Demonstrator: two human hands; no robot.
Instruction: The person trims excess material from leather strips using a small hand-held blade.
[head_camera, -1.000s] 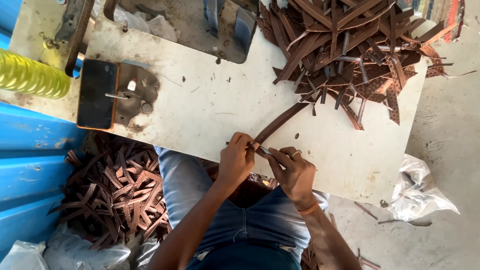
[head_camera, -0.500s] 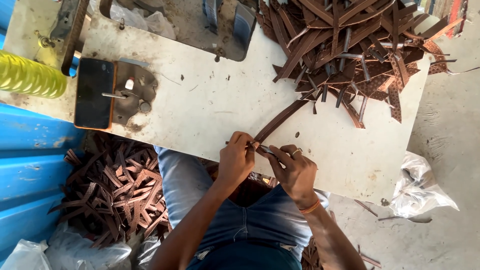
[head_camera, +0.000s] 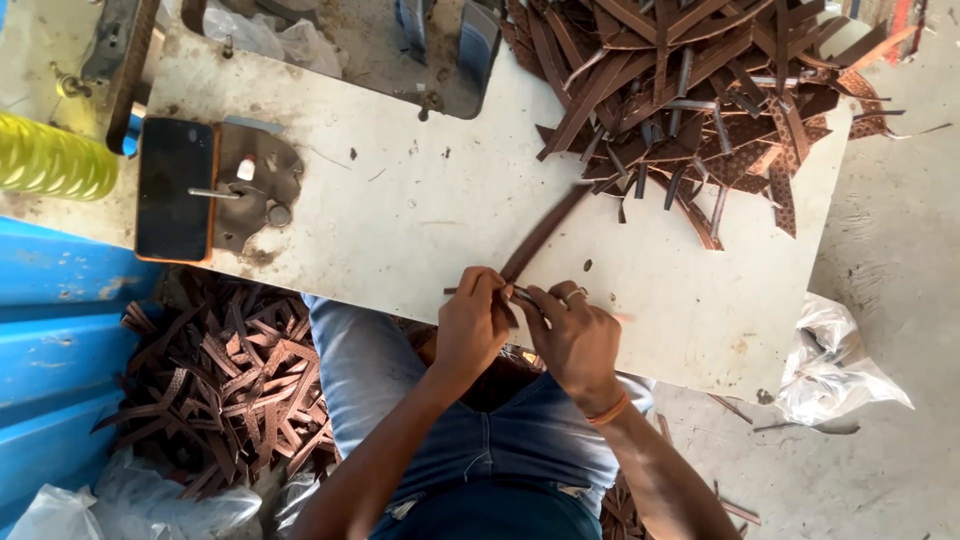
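Little has shifted since the earlier frames: both hands are kept at the near edge of the table, and the strap is held on the same diagonal.

The left hand (head_camera: 470, 330) is closed, fingers pinched on the near end of the brown strap (head_camera: 545, 232). The right hand (head_camera: 575, 335) is closed on the same end just beside it; a thin metal piece seems to be pressed there between the fingertips, too small to identify.

The strap runs from the hands up and to the right across the table (head_camera: 400, 210), its far end near the heap of straps (head_camera: 690, 90) on the far right of the top. It lies flat and nearly straight.

Handling, as judged: light, thin, flexible but with some body like leather or faux leather; not fragile, not slippery. Best taken by pinching the flat faces close to the end, so the free length is dragged rather than buckled.

Further out: a dark phone (head_camera: 175, 188) and a worn dark patch with small metal parts on the left of the table, a second pile of straps (head_camera: 215, 385) on the floor, blue sheeting at the left.
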